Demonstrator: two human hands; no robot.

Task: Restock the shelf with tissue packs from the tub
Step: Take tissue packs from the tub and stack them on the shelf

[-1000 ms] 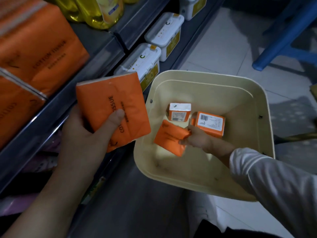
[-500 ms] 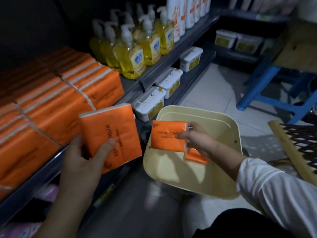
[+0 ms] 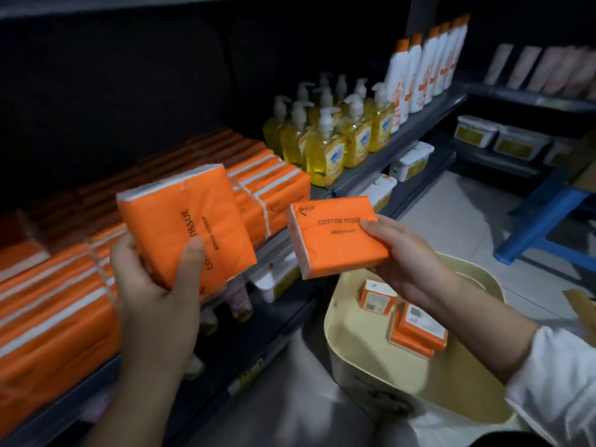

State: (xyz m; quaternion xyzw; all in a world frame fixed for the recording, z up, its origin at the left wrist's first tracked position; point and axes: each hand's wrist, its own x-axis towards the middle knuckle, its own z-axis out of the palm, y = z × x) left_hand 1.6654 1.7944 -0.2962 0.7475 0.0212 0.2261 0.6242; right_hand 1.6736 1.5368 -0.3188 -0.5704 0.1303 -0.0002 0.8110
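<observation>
My left hand (image 3: pixel 154 285) grips an orange tissue pack (image 3: pixel 183 224) upright in front of the shelf (image 3: pixel 380 166). My right hand (image 3: pixel 406 262) holds a second orange tissue pack (image 3: pixel 335 240), printed COTTON TISSUE, raised above the cream tub (image 3: pixel 348 356). Both packs hang side by side, a small gap between them. In the tub lie three more orange packs (image 3: pixel 416 327), two of them stacked. Rows of orange tissue packs (image 3: pixel 51 301) fill the shelf at the left.
Yellow pump soap bottles (image 3: pixel 325 146) and tall white-and-orange bottles (image 3: pixel 419 72) stand further right on the same shelf. White lidded boxes (image 3: pixel 409 161) sit on the lower shelf. A blue stool (image 3: pixel 541 217) stands on the tiled floor at right.
My right hand lifted a pack out of the tub and up to shelf height. My left hand raised its pack too. The view swung up from the tub toward the shelf.
</observation>
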